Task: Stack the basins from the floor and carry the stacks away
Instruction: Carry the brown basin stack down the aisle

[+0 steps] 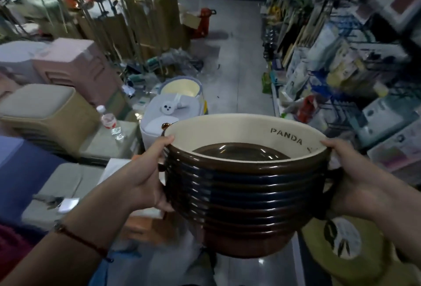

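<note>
Two hands carry one stack of brown basins [246, 185] at lower centre
About eight nested rims show; left hand [145, 178] and right hand [355, 178] grip opposite sides, fingers curled round the stack

We stand in a household-goods shop aisle: packed shelves [355, 62] of boxed wares line our right, stacked plastic stools [45, 112] and bins [182, 94] crowd the left, mop poles [95, 12] lean behind them.

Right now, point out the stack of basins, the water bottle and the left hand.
stack of basins [246, 185]: head view, dark ribbed outer wall.
water bottle [111, 122]: head view, its red label.
left hand [148, 176]: head view, back of the hand gripping the stack's side.
</note>
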